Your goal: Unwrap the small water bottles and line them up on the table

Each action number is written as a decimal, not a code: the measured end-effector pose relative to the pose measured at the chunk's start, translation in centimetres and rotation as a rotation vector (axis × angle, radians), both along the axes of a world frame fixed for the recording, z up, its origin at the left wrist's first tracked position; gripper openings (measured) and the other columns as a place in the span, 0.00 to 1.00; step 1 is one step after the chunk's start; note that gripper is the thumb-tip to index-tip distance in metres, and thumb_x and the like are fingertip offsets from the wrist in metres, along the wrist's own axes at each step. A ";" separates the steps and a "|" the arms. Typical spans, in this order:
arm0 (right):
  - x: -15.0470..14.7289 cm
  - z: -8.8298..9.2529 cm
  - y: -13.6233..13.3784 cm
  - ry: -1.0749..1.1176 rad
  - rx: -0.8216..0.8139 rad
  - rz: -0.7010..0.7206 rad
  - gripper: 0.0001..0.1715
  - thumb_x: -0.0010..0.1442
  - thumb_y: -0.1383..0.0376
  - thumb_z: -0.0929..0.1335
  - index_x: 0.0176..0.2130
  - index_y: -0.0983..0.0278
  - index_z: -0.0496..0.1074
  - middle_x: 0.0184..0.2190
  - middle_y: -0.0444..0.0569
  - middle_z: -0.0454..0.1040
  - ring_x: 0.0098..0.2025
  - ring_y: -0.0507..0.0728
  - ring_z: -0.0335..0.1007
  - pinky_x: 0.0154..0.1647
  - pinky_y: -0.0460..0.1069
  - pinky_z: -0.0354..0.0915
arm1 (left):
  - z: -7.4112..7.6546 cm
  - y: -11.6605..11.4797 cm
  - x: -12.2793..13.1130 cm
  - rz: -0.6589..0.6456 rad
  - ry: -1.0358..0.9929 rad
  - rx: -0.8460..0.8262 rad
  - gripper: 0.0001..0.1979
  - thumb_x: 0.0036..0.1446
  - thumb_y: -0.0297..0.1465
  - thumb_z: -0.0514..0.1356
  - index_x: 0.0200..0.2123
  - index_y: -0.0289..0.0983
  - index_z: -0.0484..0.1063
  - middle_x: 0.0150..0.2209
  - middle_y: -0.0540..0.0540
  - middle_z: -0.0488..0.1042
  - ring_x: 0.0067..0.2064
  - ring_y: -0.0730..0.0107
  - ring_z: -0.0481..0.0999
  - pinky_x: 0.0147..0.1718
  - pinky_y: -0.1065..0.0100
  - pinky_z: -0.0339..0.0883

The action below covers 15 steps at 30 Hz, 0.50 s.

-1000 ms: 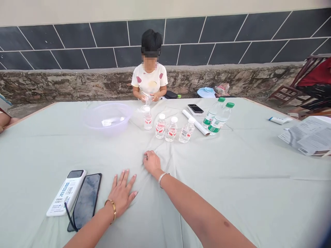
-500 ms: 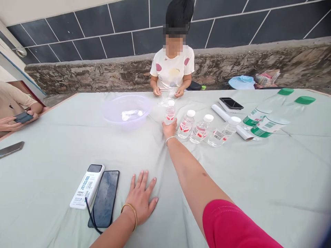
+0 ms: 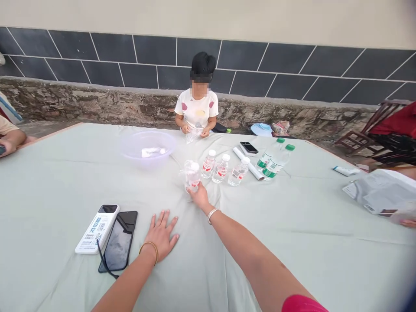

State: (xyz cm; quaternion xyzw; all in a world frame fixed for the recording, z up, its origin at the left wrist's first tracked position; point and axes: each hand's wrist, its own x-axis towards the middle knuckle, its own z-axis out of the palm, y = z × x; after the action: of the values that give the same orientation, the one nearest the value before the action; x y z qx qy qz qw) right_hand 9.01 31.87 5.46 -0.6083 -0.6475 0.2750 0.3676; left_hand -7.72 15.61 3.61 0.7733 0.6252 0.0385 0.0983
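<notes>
Grip: left hand (image 3: 161, 236) open, palm down on the pale green tablecloth (image 3: 48, 182); right hand (image 3: 199, 197) grasping a small water bottle (image 3: 192, 177) low down.
Far left: white power bank (image 3: 96, 228) just beside a black smartphone (image 3: 118, 242).
Middle: lilac plastic basin (image 3: 146, 162) beyond the held bottle.
Right: three more small water bottles (image 3: 221, 170) just past the held bottle, which sits mid-table.

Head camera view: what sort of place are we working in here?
Probably an outdoor yard beside a building: a rough stone wall base runs below dark wall tiles, with a cloth-covered table and a wooden chair set out in front.
</notes>
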 end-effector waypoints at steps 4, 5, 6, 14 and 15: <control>3.4 -0.3 -9.6 0.049 0.011 0.068 0.19 0.52 0.60 0.68 0.43 0.64 0.65 0.37 0.50 0.75 0.39 0.58 0.71 0.40 0.50 0.65 | 0.3 -0.2 0.2 0.040 -0.008 0.022 0.29 0.59 0.44 0.45 0.63 0.45 0.54 0.66 0.43 0.48 0.67 0.51 0.43 0.62 0.45 0.35; 4.1 -0.4 -11.9 0.049 0.002 0.077 0.19 0.51 0.60 0.68 0.43 0.64 0.65 0.36 0.49 0.74 0.37 0.57 0.71 0.37 0.50 0.66 | 0.3 -0.4 0.3 0.066 -0.010 0.028 0.29 0.59 0.44 0.45 0.63 0.44 0.55 0.66 0.42 0.49 0.67 0.50 0.45 0.61 0.44 0.35; 4.6 -0.6 -14.1 0.045 -0.009 0.088 0.19 0.51 0.60 0.68 0.43 0.63 0.65 0.35 0.49 0.74 0.35 0.57 0.70 0.35 0.50 0.65 | 0.3 -0.6 0.4 0.099 -0.012 0.038 0.29 0.59 0.44 0.45 0.63 0.44 0.55 0.66 0.42 0.50 0.67 0.49 0.45 0.61 0.43 0.36; 4.9 -1.1 -23.0 -0.160 -0.014 0.017 0.16 0.48 0.61 0.68 0.38 0.62 0.63 0.32 0.46 0.71 0.32 0.57 0.69 0.34 0.50 0.64 | 0.0 -2.6 0.7 0.227 0.044 0.068 0.30 0.58 0.47 0.45 0.62 0.46 0.56 0.65 0.42 0.54 0.66 0.48 0.48 0.60 0.44 0.40; 4.7 -1.0 -23.1 -0.165 -0.008 0.020 0.16 0.48 0.61 0.68 0.38 0.62 0.63 0.33 0.47 0.71 0.33 0.57 0.70 0.35 0.50 0.64 | 0.0 -2.8 0.6 0.226 0.051 0.070 0.29 0.58 0.46 0.45 0.62 0.47 0.56 0.65 0.43 0.54 0.66 0.48 0.48 0.60 0.44 0.41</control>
State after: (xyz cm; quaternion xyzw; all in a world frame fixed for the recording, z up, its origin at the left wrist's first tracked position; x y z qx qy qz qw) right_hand 13.75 8.81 4.43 -0.6238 -0.6805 0.2301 0.3080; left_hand -7.07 12.85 3.59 0.7016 0.7089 0.0516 0.0502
